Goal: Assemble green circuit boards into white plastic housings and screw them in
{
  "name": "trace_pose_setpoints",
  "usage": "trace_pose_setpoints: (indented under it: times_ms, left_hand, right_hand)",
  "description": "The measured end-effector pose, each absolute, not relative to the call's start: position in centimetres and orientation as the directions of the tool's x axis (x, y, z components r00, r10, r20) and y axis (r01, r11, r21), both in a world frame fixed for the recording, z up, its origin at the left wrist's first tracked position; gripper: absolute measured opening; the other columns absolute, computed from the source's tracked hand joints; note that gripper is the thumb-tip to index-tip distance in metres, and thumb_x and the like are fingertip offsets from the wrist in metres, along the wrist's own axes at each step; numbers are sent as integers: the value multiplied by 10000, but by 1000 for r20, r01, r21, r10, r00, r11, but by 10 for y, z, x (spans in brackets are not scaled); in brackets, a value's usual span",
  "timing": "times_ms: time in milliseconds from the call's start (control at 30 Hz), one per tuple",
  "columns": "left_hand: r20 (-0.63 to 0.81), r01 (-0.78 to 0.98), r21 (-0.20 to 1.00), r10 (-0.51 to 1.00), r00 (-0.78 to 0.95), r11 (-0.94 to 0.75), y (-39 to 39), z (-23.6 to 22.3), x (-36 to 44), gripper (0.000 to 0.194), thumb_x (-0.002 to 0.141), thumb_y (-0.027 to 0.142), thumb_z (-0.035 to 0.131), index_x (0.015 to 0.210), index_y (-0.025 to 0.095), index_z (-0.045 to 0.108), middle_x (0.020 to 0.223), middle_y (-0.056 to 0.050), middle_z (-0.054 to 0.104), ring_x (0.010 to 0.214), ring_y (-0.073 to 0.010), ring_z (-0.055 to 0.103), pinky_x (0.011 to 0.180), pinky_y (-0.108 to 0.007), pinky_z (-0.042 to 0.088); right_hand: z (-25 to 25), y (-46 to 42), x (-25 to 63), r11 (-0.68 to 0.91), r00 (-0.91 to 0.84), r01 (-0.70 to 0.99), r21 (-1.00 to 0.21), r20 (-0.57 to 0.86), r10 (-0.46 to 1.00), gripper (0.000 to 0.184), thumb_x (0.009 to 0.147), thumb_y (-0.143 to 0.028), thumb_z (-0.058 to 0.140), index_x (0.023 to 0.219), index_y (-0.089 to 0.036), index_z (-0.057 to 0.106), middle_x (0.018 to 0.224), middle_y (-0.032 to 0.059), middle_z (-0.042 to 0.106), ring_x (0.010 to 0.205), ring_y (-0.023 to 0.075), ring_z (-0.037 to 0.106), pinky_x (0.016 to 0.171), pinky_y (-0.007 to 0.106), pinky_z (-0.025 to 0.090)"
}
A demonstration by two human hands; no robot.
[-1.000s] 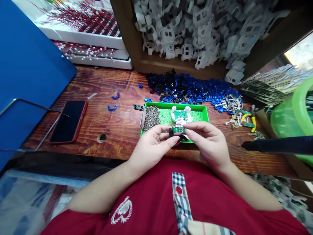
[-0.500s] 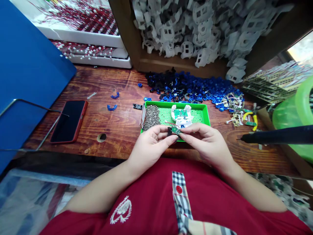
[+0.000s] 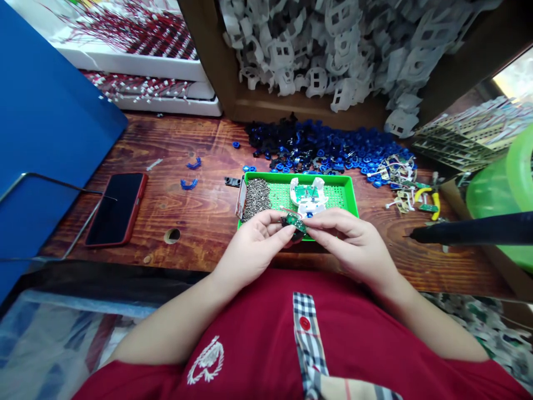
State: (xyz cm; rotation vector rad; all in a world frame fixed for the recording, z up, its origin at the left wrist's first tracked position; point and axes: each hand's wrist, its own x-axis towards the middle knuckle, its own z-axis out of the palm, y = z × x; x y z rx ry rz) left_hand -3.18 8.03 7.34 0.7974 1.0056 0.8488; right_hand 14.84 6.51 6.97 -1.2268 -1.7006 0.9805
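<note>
Between both hands, over the front edge of a green tray (image 3: 355, 206), is a small green circuit board (image 3: 295, 221) with a black part against it. My left hand (image 3: 260, 239) pinches its left side, thumb on top. From the right, the fingertips of my right hand (image 3: 352, 236) grip the board's other edge. A thin red and white wire shows just above the board. Behind the hands, a white plastic housing (image 3: 310, 206) with a green board inside sits in the tray. Many small screws (image 3: 257, 200) fill the tray's left end.
Blue and black small parts (image 3: 316, 147) are heaped behind the tray, below a carton of white plastic shells (image 3: 316, 80). A phone (image 3: 117, 208) lies at left. Yellow-handled pliers (image 3: 435, 205) and a black pen-like tool (image 3: 470, 228) are at right, by a green container (image 3: 491, 194).
The circuit board has tilted and shifted slightly left between my fingers, and my left thumb has drawn back a little. The housing and tray stay in place.
</note>
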Motion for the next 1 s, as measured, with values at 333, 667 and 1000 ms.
trace_pose_setpoints:
  times_ms: [333, 667, 1000]
  left_hand:
    - [-360, -298, 847, 887, 289, 441, 77, 71, -30, 178, 721, 163, 714, 871, 160, 618, 756, 32, 695, 680, -45, 621, 675, -136, 486]
    - [-375, -381, 789, 869, 324, 482, 79, 72, -32, 159, 748, 151, 689, 880, 128, 602, 664, 26, 669, 620, -64, 636, 655, -157, 518]
    - [-191, -481, 753, 849, 493, 449, 81, 66, -38, 136, 761, 152, 678, 889, 194, 658, 765, 11, 708, 716, -80, 663, 705, -171, 530]
  right_hand:
    - [70, 67, 150, 259, -237, 347, -901, 183, 954, 168, 823, -216, 598, 970, -229, 679, 891, 8, 655, 849, 79, 602, 798, 212, 506]
    - [66, 55, 142, 334, -227, 317, -888, 270, 936, 404, 776, -200, 646, 1172, -254, 585, 1009, 46, 586, 920, 105, 589, 805, 236, 537]
    - [76, 47, 136, 466, -206, 163, -869, 432, 878, 413, 765, -78, 599, 1146, -212, 513, 1002, 48, 573, 894, 107, 585, 794, 242, 543]
